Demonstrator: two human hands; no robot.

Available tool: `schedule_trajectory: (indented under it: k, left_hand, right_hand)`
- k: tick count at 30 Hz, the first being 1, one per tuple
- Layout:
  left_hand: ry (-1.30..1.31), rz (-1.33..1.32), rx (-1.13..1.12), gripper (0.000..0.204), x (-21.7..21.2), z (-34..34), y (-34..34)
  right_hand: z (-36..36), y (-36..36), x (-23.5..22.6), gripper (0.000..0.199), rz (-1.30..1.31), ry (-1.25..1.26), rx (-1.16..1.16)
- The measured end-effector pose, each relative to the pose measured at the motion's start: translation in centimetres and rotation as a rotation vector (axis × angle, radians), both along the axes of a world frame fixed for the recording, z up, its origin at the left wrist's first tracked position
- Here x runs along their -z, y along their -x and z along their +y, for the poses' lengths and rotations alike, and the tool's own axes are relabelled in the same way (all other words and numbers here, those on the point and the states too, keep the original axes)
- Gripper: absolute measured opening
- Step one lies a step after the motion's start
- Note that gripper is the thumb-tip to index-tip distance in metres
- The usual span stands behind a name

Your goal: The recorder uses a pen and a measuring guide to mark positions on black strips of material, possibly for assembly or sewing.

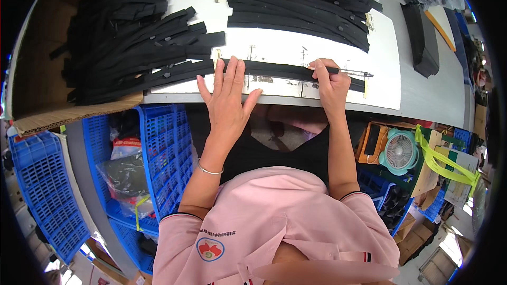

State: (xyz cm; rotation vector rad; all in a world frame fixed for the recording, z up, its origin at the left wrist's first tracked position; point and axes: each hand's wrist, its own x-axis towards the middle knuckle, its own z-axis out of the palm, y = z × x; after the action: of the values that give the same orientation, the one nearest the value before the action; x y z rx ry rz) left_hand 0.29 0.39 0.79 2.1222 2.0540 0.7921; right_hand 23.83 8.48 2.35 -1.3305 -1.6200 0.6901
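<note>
A long black fabric strip (274,69) lies across a white board (384,74) close to the table's front edge. My left hand (228,103) is flat, fingers stretched out and thumb apart, with its fingertips resting at the strip. Toward the strip's right part, my right hand (331,85) pinches a pen (355,73), black with a silver part sticking out to the right. Dark ruled marks show on the board above and below the strip. Which end of the pen touches the strip is hidden by my fingers.
Loose black strips (142,37) pile up at the left beside a cardboard box (42,74). More strips (296,10) lie in a bundle at the back. A black folded piece (421,42) sits far right. Below the table are blue crates (166,153) and a small teal fan (398,151).
</note>
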Motion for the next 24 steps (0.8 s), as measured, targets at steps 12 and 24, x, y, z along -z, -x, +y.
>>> schedule_trajectory:
  k: [12,24]
  left_hand:
    - [0.010,0.010,-0.022,0.067,-0.3,0.0,-0.6]
    - [-0.203,-0.388,0.164,0.014,-0.9,4.6,-8.4]
  right_hand:
    - [0.5,0.0,0.8,0.023,-0.055,-0.057,-0.052]
    - [0.5,0.3,0.5,0.021,-0.039,-0.031,-0.060]
